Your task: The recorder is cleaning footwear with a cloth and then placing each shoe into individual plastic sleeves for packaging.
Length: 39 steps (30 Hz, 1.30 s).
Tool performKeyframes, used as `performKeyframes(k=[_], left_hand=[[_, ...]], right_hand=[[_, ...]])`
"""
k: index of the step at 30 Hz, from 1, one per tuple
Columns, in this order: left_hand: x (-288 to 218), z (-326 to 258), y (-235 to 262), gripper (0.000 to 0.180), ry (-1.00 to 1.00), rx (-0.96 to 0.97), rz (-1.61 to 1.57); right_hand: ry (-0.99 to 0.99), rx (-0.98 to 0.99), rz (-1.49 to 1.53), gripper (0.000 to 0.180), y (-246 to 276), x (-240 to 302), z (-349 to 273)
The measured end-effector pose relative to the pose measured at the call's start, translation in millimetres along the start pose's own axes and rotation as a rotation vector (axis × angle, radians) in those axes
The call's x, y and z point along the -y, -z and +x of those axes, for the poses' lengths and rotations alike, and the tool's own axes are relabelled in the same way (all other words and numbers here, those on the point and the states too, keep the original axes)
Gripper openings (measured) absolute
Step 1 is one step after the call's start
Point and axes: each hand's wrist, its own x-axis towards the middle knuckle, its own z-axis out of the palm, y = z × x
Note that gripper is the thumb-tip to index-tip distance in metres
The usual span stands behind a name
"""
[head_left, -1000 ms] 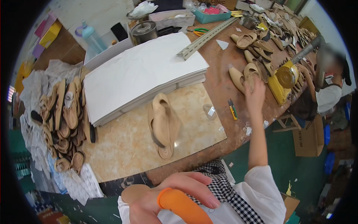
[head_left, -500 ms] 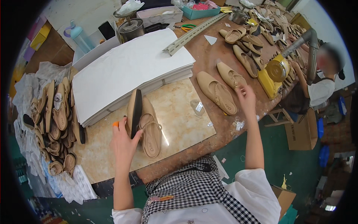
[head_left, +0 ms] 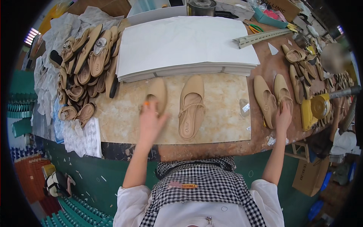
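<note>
My left hand (head_left: 151,118) grips the heel end of a beige flat shoe (head_left: 158,90) that lies on a marble slab (head_left: 223,113); one finger wears an orange cot. Just right of it lies a second beige shoe (head_left: 191,106) with a braided strap, toe pointing away from me. Off the slab to the right, my right hand (head_left: 283,115) grips the heel of another beige shoe (head_left: 282,87) on the brown tabletop. Its mate (head_left: 264,99) lies close beside it on the left.
A thick stack of white sheets (head_left: 185,45) lies behind the slab. A heap of tan shoes (head_left: 85,64) fills the left end on crumpled paper. A metal ruler (head_left: 261,36), more shoes (head_left: 297,56) and a yellow tin (head_left: 319,106) sit at right. Another person (head_left: 334,56) is at the far right.
My left hand has laid its shoe down flat beside the strapped shoe; before, it held it up on edge. My right hand stays on the pair at right.
</note>
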Motion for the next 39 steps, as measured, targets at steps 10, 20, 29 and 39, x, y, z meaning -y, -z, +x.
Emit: performKeyframes(k=[10,20,29,39], left_hand=[[-37,-14,-41,0.039,-0.168,0.162,-0.258],[-64,141,0,0.035,-0.514,-0.379,0.043],[-25,248,-32,0.032,-0.253,-0.269,0.199],[-8,263,-17,0.025,-0.218,-0.379,0.197]], right_hand=[[-0.02,0.206,0.179,0.04,-17,-11,-10],[0.252,0.289,0.481,0.021,-25,167,-80],[0.15,0.427,0.747,0.034,-16,176,-83],[0.185,0.486,0.699,0.031,11,178,-73]])
